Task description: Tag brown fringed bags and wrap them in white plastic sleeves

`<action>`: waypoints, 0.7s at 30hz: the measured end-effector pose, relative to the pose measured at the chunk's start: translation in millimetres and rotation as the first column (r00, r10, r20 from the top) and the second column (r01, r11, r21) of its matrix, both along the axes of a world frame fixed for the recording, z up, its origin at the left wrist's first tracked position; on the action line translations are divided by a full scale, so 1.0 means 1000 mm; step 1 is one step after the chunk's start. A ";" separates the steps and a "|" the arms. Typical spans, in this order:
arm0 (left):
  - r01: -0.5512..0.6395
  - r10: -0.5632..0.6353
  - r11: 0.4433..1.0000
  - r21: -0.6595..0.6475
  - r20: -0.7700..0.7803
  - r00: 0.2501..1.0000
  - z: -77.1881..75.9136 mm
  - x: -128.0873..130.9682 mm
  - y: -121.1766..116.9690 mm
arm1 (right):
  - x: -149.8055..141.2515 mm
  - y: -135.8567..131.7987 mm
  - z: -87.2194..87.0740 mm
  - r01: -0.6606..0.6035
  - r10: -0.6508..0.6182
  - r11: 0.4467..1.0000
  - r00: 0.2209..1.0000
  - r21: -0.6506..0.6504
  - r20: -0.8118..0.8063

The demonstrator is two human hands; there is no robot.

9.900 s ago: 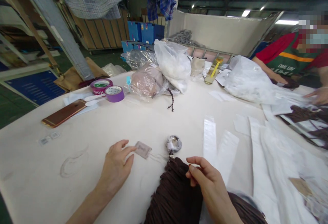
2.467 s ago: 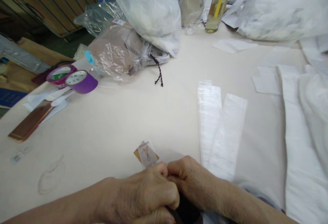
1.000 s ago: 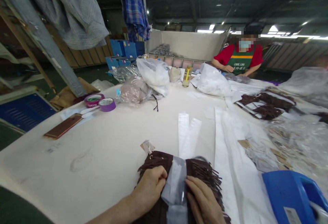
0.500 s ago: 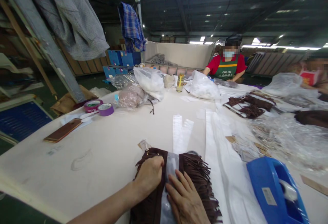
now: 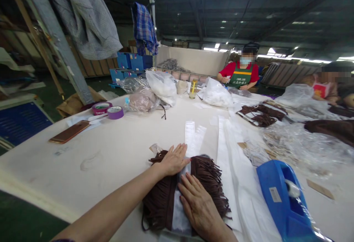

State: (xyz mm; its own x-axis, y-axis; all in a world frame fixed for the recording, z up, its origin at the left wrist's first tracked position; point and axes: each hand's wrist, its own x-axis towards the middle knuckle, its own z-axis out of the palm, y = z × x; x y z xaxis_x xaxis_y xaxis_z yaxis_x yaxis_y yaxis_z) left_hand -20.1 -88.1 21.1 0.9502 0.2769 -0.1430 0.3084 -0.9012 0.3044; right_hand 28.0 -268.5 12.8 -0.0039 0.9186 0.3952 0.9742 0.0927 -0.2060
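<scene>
Head view puts your brown fringed piece (image 5: 207, 173) at the near edge of the table (image 5: 118, 175), in front of you, lying flat with fringe on both sides. A pale, translucent band (image 5: 180, 212) runs down its middle, so that much looks done: the band appears laid in place. You can't tell from here whether its ends are fastened, as your hands cover much of it.

Your left hand (image 5: 173, 161) is open, fingers straight, resting over the upper part of the piece and reaching across the band. Your right hand (image 5: 199, 207) is open too, palm down, fingers lightly spread on the band lower down. Neither grips anything.

A small packet (image 5: 155, 148) pokes out beyond the upper left corner, outside the band; tucking it in, if wanted, seems left to do. Just above lie white strips (image 5: 190, 135), apart from the band. The blue tape dispenser (image 5: 272, 197) sits off to your right, untouched. Farther out are more brown fringed pieces (image 5: 262, 113) with pale bands across them, and beyond, a co-worker (image 5: 240, 76).
</scene>
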 end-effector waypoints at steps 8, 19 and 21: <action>-0.018 0.029 0.995 -0.095 0.109 0.994 0.016 -0.012 -0.007 | 0.006 -0.010 0.019 -0.008 0.009 0.995 1.000 -0.104 0.006; -0.599 0.727 0.616 -0.512 0.075 0.683 0.006 -0.139 -0.024 | -0.011 -0.060 -0.014 -0.097 -0.021 0.967 0.891 0.234 0.454; -0.583 0.788 0.412 -0.700 -0.048 0.614 0.001 -0.138 -0.032 | -0.014 -0.056 -0.019 -0.084 -0.055 0.967 0.855 0.242 0.515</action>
State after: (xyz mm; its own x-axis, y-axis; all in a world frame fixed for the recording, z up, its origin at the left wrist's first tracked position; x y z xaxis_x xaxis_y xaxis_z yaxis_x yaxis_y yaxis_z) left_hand -158.2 -119.7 21.8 0.4982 0.7971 -0.3412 0.5533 0.0108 0.8329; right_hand 13.9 -324.4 -6.2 -0.2825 0.7893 0.5452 0.9306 0.0876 0.3553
